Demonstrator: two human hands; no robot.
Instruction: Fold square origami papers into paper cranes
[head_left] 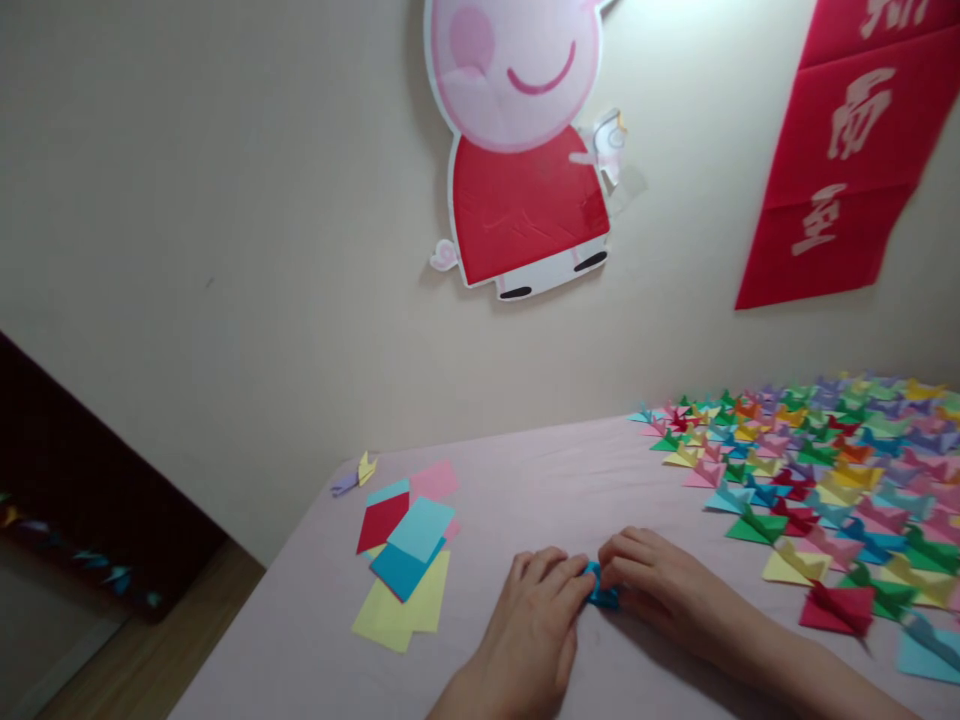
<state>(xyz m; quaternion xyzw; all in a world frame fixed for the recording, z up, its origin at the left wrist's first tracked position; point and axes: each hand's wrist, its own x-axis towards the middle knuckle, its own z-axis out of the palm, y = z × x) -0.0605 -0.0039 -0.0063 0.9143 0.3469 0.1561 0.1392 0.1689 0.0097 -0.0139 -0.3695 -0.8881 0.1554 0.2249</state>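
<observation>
A small piece of folded blue paper (602, 590) lies low over the pale pink sheet, between my two hands. My left hand (541, 610) has its fingers closed at the paper's left side, and my right hand (652, 575) pinches it from the right. Fingers cover most of the paper, so its folded shape is partly hidden. Left of my hands, a loose pile of square papers (420, 530) in light blue, blue, red, pink and yellow is spread on the sheet. Many folded paper cranes (840, 500) in mixed colours stand in rows on the right.
Two small folded pieces, one yellow (366, 468) and one purple (345, 484), rest at the far left corner of the pink-covered surface (300, 600). Behind it rises a wall with a cartoon pig cutout (532, 210) and a red banner (840, 160). Dark furniture (90, 480) stands at left.
</observation>
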